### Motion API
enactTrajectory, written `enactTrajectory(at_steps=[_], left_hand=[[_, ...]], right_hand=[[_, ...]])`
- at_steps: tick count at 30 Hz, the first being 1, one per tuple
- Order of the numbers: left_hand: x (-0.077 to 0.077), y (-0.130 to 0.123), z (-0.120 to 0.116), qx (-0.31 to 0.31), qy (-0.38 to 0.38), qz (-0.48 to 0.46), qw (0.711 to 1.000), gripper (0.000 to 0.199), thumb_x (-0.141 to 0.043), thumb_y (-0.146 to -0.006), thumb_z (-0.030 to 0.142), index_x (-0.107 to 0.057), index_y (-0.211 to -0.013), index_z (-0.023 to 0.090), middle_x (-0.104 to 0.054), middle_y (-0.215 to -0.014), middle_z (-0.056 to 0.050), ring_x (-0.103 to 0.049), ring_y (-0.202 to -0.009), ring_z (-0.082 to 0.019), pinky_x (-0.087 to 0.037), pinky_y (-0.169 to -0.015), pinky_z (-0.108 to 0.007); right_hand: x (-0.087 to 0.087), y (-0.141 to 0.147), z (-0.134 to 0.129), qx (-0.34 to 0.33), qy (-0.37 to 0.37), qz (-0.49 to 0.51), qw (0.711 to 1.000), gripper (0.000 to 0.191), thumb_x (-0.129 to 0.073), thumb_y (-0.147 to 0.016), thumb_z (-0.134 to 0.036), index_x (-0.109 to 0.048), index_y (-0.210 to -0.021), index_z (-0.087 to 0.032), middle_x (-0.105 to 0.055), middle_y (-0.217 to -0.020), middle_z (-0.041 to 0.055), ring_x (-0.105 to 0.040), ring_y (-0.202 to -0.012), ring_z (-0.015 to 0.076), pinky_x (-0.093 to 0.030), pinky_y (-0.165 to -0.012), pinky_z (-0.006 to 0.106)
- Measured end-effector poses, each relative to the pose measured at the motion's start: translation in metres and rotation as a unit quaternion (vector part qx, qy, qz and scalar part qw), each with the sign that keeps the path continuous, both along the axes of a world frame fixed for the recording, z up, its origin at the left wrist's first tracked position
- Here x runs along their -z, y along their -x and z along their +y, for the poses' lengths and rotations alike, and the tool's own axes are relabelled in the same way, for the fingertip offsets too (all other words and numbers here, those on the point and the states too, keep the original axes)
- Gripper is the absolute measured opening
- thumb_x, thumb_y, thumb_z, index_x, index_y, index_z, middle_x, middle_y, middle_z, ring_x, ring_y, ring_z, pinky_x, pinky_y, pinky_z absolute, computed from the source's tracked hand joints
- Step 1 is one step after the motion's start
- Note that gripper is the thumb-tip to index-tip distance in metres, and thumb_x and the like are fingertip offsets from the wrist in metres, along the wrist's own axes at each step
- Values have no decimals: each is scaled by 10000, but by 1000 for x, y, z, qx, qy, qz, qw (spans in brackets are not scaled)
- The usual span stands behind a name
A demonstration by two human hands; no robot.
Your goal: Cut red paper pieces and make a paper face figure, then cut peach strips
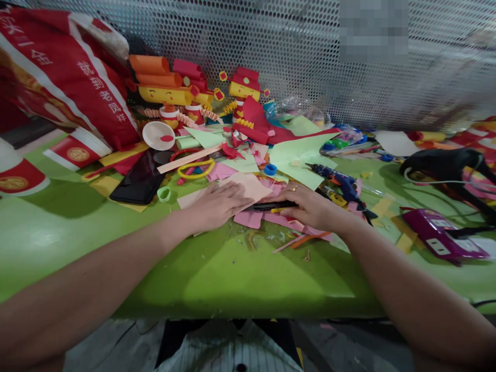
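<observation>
My left hand (211,206) lies spread, palm down, on a sheet of peach paper (253,187). Close by on the right, my right hand (310,207), with a ring on one finger, is closed around the end of a long dark object (267,205); its kind is unclear because the hand covers part of it. Pink paper scraps (248,219) lie beneath and around both hands. Scissors with yellow handles (196,169) rest just beyond my left hand. A blue hot glue gun (341,181) lies beyond my right hand, near a light green sheet (294,155).
Paper figures (165,95) stand along the perforated metal panel (294,46). At left are a black phone (139,178), red paper cups (77,150) and a large red bag (77,72). A purple power strip (437,232) with cables sits at right on the green table (232,279).
</observation>
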State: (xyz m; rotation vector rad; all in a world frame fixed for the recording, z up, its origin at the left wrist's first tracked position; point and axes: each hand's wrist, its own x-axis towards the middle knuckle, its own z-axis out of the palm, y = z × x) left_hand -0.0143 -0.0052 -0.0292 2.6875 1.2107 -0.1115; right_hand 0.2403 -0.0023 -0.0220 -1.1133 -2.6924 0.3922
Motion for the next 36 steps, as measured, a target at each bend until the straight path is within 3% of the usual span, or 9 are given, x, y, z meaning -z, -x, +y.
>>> enactTrajectory(at_steps=[10,18,36], left_hand=[[1,-3,2,-8,3,-3,1000,431,-232,-963,285,-356,-1372,340,-237,-1514,-46,-172,-1386,-237,-118,-1083,-501],[-1,-4,1,-7,1,-5,1000,436,-204,-964,297,-383,-1360,333,-259,-1506,-45,-201,-1378,-244,-128,-1080,-504],[5,-11,9,0,-25,13,1000,456,-246,-946,262,-325,-1385,357,-253,-1508,-47,-200,-1370,-280,-180,-1049,-528]], right_hand=[[2,5,-1,30,-15,-36,999,245,-505,-836,-239,-636,-1037,-189,-643,-992,106,-554,-953,252,-433,-843,410],[2,1,1,3,-3,-18,1000,231,-505,-832,-218,-633,-1022,-192,-646,-980,101,-563,-935,234,-439,-833,381],[5,1,3,13,-32,-20,999,261,-509,-827,-221,-631,-1057,-204,-648,-995,91,-560,-943,241,-445,-848,410]])
